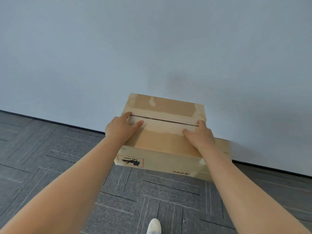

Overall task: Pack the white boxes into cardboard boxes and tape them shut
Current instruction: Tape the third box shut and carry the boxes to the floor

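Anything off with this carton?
Yes. The cardboard box under the left hand and right hand shows its PICO and UN 3481 side print upside down, so it looks inverted. Pale torn patches sit beside the tape on top.

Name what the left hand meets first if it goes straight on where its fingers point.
The left hand rests on the cardboard box top; sliding on, it likely crosses the tape strip toward the wall.
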